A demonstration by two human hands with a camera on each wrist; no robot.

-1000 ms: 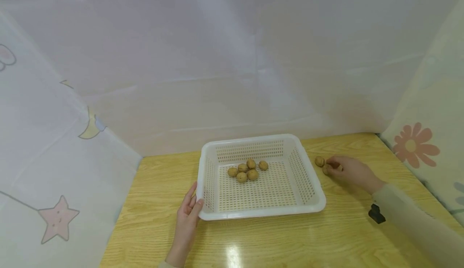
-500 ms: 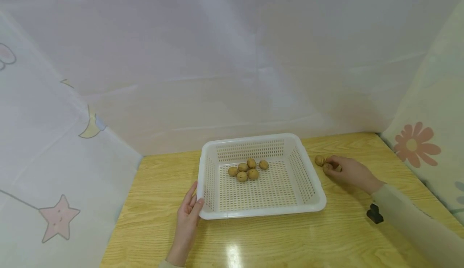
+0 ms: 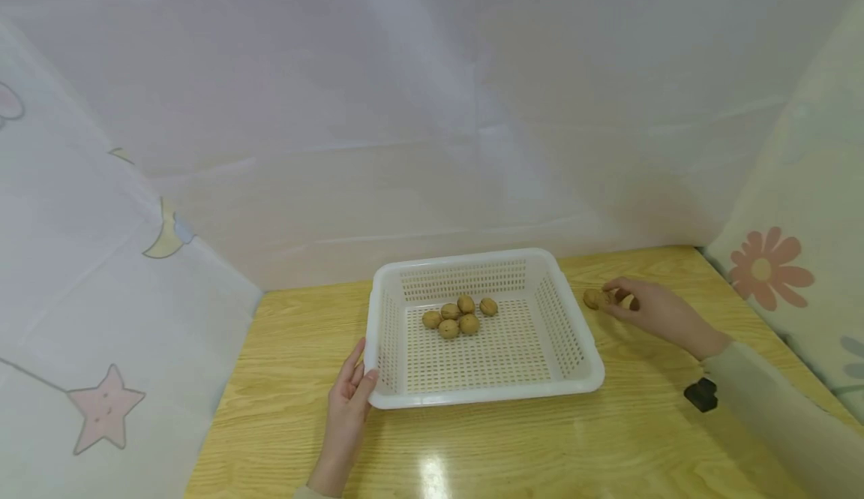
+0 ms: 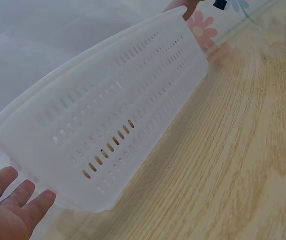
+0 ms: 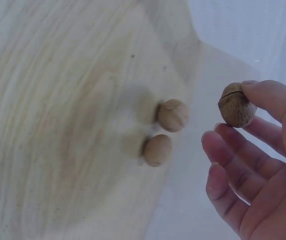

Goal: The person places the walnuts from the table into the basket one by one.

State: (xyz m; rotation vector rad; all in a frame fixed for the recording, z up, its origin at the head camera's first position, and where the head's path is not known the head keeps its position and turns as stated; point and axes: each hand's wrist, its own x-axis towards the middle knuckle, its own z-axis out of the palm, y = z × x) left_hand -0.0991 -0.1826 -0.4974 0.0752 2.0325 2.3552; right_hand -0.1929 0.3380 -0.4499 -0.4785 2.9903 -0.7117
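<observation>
The right hand [image 3: 661, 320] pinched a walnut [image 5: 237, 109] near two loose walnuts [image 5: 173, 115] on the table [image 3: 526, 446]. From there the basket [image 3: 486, 395] lay toward nine o'clock, its long axis nearly nine to three; the left hand [image 3: 346, 409], farther from the loose walnuts, gripped its eight-o'clock corner.

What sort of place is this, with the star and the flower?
Probably a made-up corner indoors: creased, pale sheets with a pink star and flower stand behind and beside a wood-grain table, where a white basket holds walnuts.
</observation>
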